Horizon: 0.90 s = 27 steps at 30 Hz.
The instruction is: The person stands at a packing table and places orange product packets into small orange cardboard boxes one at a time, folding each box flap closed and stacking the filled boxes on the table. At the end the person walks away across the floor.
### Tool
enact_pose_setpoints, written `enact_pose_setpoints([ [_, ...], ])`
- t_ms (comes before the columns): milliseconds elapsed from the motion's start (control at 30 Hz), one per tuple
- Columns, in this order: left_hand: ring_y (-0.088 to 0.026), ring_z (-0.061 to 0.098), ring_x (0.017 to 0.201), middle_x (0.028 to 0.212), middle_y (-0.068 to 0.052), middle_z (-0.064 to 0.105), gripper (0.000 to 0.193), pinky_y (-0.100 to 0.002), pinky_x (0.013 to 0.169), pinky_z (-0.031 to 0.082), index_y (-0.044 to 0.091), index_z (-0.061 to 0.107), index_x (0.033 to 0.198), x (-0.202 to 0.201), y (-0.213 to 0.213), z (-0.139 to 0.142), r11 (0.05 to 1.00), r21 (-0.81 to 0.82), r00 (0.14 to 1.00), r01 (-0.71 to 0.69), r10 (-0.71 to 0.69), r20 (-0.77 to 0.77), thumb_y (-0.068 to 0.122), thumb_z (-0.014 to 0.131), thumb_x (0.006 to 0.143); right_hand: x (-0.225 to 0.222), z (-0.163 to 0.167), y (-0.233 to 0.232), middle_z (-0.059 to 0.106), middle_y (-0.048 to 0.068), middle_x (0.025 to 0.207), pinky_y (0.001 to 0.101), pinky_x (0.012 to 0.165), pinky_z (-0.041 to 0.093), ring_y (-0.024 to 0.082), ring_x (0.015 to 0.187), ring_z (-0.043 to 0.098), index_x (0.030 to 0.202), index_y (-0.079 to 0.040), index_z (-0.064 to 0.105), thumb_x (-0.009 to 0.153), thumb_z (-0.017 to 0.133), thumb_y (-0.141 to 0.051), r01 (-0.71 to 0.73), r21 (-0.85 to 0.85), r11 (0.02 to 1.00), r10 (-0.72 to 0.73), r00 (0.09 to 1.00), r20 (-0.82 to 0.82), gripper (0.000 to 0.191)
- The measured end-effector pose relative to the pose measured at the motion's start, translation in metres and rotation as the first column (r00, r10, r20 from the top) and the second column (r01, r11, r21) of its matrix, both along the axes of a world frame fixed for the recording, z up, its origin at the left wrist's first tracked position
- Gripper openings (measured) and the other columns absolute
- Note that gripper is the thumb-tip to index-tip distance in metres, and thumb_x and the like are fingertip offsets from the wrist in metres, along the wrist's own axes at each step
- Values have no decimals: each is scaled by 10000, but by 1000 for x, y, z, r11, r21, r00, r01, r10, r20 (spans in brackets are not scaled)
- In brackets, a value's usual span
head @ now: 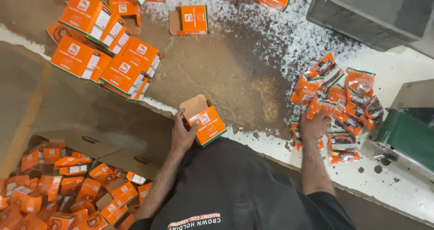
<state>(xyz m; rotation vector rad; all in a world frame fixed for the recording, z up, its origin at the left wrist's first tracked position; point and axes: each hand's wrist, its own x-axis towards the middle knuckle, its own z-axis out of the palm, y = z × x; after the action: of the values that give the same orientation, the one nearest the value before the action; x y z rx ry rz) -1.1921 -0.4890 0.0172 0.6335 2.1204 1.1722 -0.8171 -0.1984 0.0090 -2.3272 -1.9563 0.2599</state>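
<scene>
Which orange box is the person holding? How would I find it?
Start at the dark shirt at the bottom and follow the left hand up. It grips a small orange cardboard box, alone on the brown floor with its flap open, unlike the closed stacked boxes farther up.

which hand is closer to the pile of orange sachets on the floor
Right. The right hand rests on the near edge of the pile of orange sachets; the left hand is well off to its left, holding an open orange carton.

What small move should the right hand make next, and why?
Probably close the right hand on one sachet and carry it to the box. The left hand holds that box with its flap open, and the right hand rests on the sachet pile beside it.
</scene>
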Motion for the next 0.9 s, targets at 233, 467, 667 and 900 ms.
enact_pose_setpoints([
  [233,-276,688,922,1171,-205,646,744,-405,767,583,51,382,1479,33,19,-11,989,93,984,118,-105,-142,256,785,888,26,18,30,662,238,1304,550,1113,525,401,1239,634,1337,-53,607,936,757,-495,-167,-6,986,162,965,-206,615],
  [467,-460,560,1246,1369,-289,547,733,-502,1024,492,20,370,1483,31,40,-45,901,250,874,356,-226,-430,154,774,886,67,35,8,620,117,1436,492,1087,521,309,1307,624,1514,-85,527,949,733,-294,-237,-312,920,-387,-428,-817,637],
  [667,-440,559,1281,1395,-261,537,646,-476,1064,502,22,398,1469,22,63,-51,838,310,837,448,-272,-475,78,711,907,-5,23,-59,589,29,1432,448,1084,521,229,1315,597,1549,-174,458,901,817,-372,-446,-113,888,-298,-371,-880,767],
  [900,-440,598,1218,1338,-232,568,671,-490,1015,528,63,417,1466,22,57,-49,828,291,805,479,-282,-523,59,734,875,-29,70,-40,641,242,1461,258,687,526,302,1150,668,1488,-22,500,960,769,-407,-668,-86,739,-469,-418,-778,707],
])
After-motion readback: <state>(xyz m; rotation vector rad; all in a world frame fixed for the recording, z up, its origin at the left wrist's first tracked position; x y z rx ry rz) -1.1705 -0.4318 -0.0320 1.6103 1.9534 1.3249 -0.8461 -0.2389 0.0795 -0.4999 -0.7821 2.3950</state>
